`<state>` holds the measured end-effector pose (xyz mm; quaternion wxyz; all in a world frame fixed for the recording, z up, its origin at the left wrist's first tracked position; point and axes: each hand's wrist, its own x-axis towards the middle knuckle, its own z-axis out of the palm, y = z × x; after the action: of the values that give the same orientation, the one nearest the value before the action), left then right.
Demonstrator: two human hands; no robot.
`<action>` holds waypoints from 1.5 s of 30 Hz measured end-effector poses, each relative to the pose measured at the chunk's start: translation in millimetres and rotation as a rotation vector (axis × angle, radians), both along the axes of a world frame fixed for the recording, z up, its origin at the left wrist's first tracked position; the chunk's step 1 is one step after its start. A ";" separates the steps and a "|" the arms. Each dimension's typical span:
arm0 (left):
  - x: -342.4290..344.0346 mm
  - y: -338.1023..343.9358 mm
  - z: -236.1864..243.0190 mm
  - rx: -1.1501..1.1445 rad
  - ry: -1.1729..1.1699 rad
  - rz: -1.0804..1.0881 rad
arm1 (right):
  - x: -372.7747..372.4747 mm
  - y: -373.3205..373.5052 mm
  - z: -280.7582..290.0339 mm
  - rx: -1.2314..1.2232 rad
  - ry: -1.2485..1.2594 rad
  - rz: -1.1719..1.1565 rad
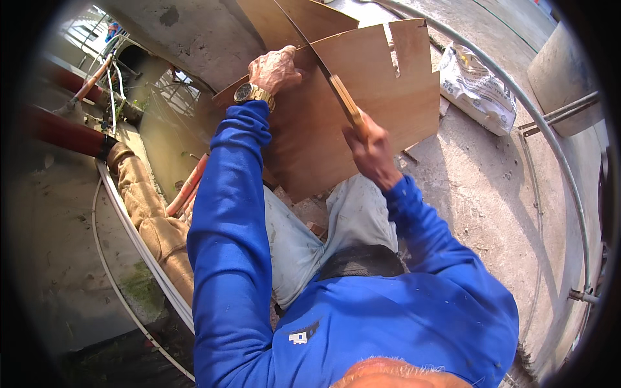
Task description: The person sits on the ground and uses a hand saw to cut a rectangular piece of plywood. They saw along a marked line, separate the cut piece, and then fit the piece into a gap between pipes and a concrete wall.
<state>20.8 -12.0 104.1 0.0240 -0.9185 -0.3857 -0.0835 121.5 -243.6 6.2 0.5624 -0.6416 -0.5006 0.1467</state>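
Observation:
A sheet of brown plywood [381, 94] stands tilted in front of my knees, with a pale slot near its upper right. My left hand [277, 71], with a gold watch [252, 94] on its wrist, is closed over the sheet's upper left edge. In my right hand [373, 149] is the wooden handle of a handsaw [347, 100], the fingers wrapped round it. The saw's dark blade slants up and left across the sheet's top edge, close to my left hand. Whether its teeth touch the wood I cannot tell. Another plywood piece [304, 22] lies behind the sheet.
A white cement bag [475, 90] lies on the concrete floor to the right, beside a curved metal pipe [556, 139]. Beyond the pipe stands a large grey cylinder [563, 81]. On the left are a red pipe [65, 132], brown sacking [139, 207] and murky water [165, 145].

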 end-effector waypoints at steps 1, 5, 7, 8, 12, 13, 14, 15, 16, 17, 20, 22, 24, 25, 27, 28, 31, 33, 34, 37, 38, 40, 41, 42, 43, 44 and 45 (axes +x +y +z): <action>2.8 0.1 -2.6 0.014 -0.008 -0.006 | 3.9 41.5 -4.6 0.084 0.011 -0.024; -7.1 3.2 -1.6 0.002 -0.032 0.035 | -7.0 73.6 -38.8 0.379 0.038 -0.028; -14.7 7.0 -8.6 -0.003 -0.025 0.021 | -7.4 52.7 -23.8 0.134 0.218 0.052; -16.0 8.4 -8.3 0.005 -0.025 0.016 | -8.0 32.4 -10.9 0.093 0.173 0.053; -18.8 9.3 -11.9 0.018 -0.066 -0.008 | -27.4 -87.7 -18.0 -0.011 0.053 0.035; -22.3 5.7 -11.8 0.010 -0.072 -0.007 | -31.2 -119.7 -17.3 -0.075 0.085 0.037; -22.5 -0.7 -11.5 0.000 -0.071 -0.014 | -33.6 -142.9 -14.4 -0.087 0.077 0.027; -21.4 -7.3 3.0 -0.082 -0.004 0.000 | -36.1 -165.4 -7.6 -0.088 0.064 0.018; -19.4 -6.9 1.6 -0.070 0.012 0.003 | -37.1 -172.4 -4.7 -0.035 0.006 0.006; -18.0 -5.7 -3.8 -0.059 0.030 0.008 | -34.1 -160.3 -6.7 -0.071 0.025 0.018; -7.0 -7.9 1.0 0.003 0.023 -0.032 | -15.3 -57.6 5.4 -0.095 0.050 0.007; -13.4 13.0 -2.1 0.073 0.004 -0.024 | -21.9 -4.2 -15.1 -0.013 0.094 0.012; -31.0 18.6 -18.1 0.075 -0.029 -0.059 | -19.1 9.2 -70.2 0.202 0.085 0.037; -38.9 15.8 -20.1 0.054 -0.056 -0.052 | -19.4 4.3 -64.3 0.220 0.046 0.066; -57.2 -0.3 -31.8 -0.007 -0.091 -0.036 | -31.3 -19.6 -57.7 0.239 -0.011 0.120; -61.3 -12.0 -35.7 -0.010 -0.136 -0.043 | -33.4 -27.7 -59.8 0.241 -0.040 0.103; -64.5 -38.0 -31.2 -0.029 -0.188 -0.035 | -32.4 -45.8 -58.1 0.270 -0.161 0.066; -53.1 -44.0 -19.3 0.039 -0.259 -0.144 | -31.0 -58.3 -51.0 0.266 -0.098 0.044; -48.4 -47.4 -15.1 0.069 -0.292 -0.189 | -31.8 -66.1 -47.2 0.258 -0.062 0.041; -24.9 -50.5 -6.4 0.150 -0.307 -0.293 | -22.1 -76.7 -34.5 0.235 -0.119 -0.011; -15.1 -45.2 -16.2 0.160 -0.302 -0.269 | -17.1 -75.2 -35.1 0.266 -0.168 -0.040; -3.2 -35.7 -31.6 0.198 -0.292 -0.227 | -1.4 -71.0 -39.0 0.180 -0.035 -0.011; -12.2 -35.4 -35.5 0.272 -0.333 -0.201 | 3.5 -74.6 -35.9 0.085 -0.026 -0.033; -21.9 -41.7 -37.0 0.343 -0.371 -0.181 | 6.2 -74.4 -30.0 0.082 -0.027 -0.027; -36.1 -49.1 -42.6 0.404 -0.398 -0.161 | 4.9 -76.2 -27.1 0.069 -0.018 -0.021; -58.2 -48.7 -47.0 0.423 -0.437 -0.126 | 3.6 -77.1 -28.1 0.056 -0.011 -0.011; -78.6 -50.0 -54.0 0.424 -0.495 -0.107 | 7.6 -76.8 -37.7 0.138 -0.072 -0.036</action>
<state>-57.9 -61.9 50.2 0.1158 -0.8638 -0.3049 -0.3840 129.1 -320.4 -31.5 0.5895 -0.6150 -0.5177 0.0788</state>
